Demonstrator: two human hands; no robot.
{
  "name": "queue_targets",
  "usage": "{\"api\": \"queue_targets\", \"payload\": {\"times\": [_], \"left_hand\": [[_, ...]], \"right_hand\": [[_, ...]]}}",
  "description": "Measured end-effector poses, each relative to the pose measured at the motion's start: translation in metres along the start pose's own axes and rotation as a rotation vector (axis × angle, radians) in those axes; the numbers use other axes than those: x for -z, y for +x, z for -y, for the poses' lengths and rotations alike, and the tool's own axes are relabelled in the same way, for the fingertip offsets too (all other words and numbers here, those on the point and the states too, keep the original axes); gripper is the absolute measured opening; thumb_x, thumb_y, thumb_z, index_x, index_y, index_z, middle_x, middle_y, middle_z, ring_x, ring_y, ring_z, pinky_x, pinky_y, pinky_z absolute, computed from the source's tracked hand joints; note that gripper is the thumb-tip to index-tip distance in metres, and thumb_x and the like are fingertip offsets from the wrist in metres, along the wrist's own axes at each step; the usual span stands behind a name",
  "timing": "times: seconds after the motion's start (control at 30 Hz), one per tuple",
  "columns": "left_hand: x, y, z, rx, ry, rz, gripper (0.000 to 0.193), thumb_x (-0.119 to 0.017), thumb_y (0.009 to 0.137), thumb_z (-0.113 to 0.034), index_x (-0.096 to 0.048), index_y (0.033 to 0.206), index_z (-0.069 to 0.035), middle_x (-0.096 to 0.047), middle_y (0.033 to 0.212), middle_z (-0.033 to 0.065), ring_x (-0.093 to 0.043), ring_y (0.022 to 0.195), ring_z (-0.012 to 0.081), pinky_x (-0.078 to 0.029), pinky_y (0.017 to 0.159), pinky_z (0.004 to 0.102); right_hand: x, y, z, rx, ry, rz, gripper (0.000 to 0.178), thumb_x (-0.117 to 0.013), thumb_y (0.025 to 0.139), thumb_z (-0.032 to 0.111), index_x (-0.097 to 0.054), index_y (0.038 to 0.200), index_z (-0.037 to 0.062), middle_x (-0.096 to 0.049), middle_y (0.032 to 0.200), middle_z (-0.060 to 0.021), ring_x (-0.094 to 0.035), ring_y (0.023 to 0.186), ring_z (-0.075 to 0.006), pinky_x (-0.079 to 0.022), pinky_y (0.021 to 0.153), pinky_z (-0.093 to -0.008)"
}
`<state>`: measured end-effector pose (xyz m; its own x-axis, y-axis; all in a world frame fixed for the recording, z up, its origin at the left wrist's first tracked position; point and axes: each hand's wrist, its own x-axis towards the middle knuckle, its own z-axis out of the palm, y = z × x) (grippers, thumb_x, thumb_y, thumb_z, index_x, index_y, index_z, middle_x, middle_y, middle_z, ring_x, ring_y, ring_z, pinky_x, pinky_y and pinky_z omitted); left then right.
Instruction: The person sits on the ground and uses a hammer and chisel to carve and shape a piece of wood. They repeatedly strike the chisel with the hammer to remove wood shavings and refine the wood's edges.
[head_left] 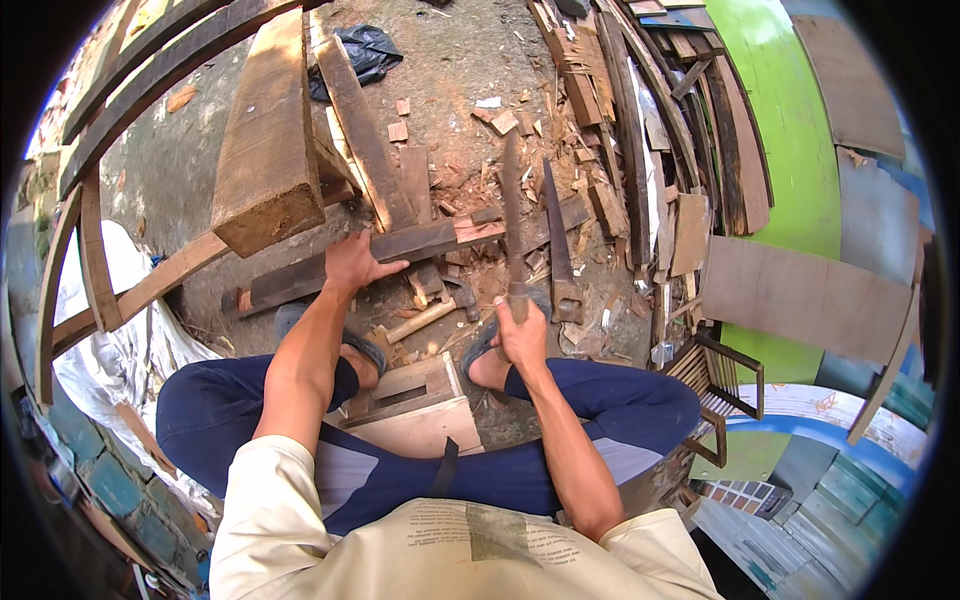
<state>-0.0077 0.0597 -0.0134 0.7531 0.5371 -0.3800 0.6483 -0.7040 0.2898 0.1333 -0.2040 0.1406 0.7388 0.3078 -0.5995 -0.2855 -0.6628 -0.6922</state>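
Observation:
My right hand (521, 335) is closed around the handle of a machete (513, 220). Its long, brownish blade points away from me, past the right end of a dark wooden beam (430, 240). My left hand (352, 262) grips that beam left of its middle, thumb stretched along the near side and fingers over the top. A pale, freshly cut patch shows near the beam's right end. Between my feet lies a hammer (425, 318) with a wooden handle. Just right of the machete, a handsaw (557, 225) lies on the ground, its wooden handle toward me.
A thick squared timber (268, 150) juts in at the upper left beside a curved wooden frame (95, 240). Planks (625, 130) are stacked on the right, with wood chips around. A wooden box (415, 400) sits between my legs. A slatted rack (715, 385) stands at the right.

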Motion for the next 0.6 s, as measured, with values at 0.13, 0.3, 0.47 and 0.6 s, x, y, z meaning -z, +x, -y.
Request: {"api": "queue_targets", "payload": {"times": [0.13,0.3,0.47,0.6], "left_hand": [[0.0,0.0,-0.001,-0.032,-0.002,-0.049,0.1,-0.068,0.064,-0.089,-0.067,0.107,0.0,-0.072,0.095,0.0198,-0.073,0.09,0.0345,-0.058,0.078,0.0443],[0.0,0.001,0.0,-0.005,0.035,0.013,0.102,-0.066,0.063,-0.092,-0.067,0.11,-0.001,-0.073,0.098,0.019,-0.073,0.091,0.034,-0.058,0.079,0.0441],[0.007,0.001,-0.001,-0.017,0.004,0.003,0.101,-0.066,0.063,-0.092,-0.068,0.107,-0.001,-0.073,0.099,0.0196,-0.073,0.092,0.0341,-0.058,0.081,0.0451],[0.012,0.006,0.0,0.019,-0.033,0.078,0.103,-0.068,0.06,-0.092,-0.07,0.107,0.0,-0.072,0.102,0.0231,-0.073,0.093,0.036,-0.058,0.084,0.0463]], "right_hand": [[0.002,0.001,-0.004,-0.554,0.321,0.336,0.028,-0.071,0.098,0.028,-0.058,0.09,0.0051,-0.053,0.061,-0.0016,-0.055,0.046,-0.0158,-0.048,0.043,-0.0343],[0.004,0.001,-0.004,-0.172,0.316,0.165,0.028,-0.07,0.098,0.026,-0.058,0.088,0.0033,-0.054,0.06,-0.0029,-0.055,0.045,-0.0148,-0.05,0.042,-0.0319],[-0.008,-0.003,-0.002,-0.244,0.107,0.181,0.024,-0.07,0.098,0.022,-0.058,0.089,0.0029,-0.052,0.06,-0.0012,-0.054,0.045,-0.0144,-0.049,0.044,-0.0318],[0.018,-0.004,0.01,-0.683,0.593,0.397,0.03,-0.072,0.097,0.033,-0.056,0.092,0.0081,-0.054,0.063,0.0,-0.054,0.047,-0.013,-0.051,0.047,-0.0314]]}}
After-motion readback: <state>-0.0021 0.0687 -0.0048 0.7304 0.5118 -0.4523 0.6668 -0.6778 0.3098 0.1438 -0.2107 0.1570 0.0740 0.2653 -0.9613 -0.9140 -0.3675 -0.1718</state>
